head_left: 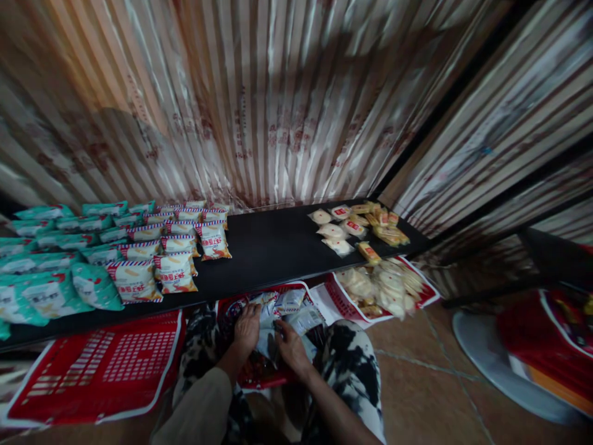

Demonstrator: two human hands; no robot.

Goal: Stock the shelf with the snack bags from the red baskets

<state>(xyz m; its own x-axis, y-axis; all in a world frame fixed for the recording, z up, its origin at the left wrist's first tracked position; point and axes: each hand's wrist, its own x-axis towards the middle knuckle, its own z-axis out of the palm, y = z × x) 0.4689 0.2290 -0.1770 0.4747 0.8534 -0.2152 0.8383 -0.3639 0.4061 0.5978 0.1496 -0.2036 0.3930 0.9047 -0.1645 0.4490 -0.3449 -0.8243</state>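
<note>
Both hands are down in a red basket (303,285) between the knees, full of mixed snack packets. My left hand (248,324) lies over packets at the basket's left side; dimness and blur hide whether its fingers grip one. On the right, my right hand (293,347) has bent fingers closed at the edge of a pale snack packet (266,342) in the middle of the basket. A white and blue packet (290,301) rests near the basket's far rim, and a silvery packet (306,321) lies to the right of my right hand.
A black shelf (264,241) holds rows of green bags (55,293), white-and-orange bags (134,280), and small wrapped cakes (333,232). Below it stand a red basket (139,352) at left and another basket (435,295) of pale packets. A grey stool (482,352) with a red basket is at right.
</note>
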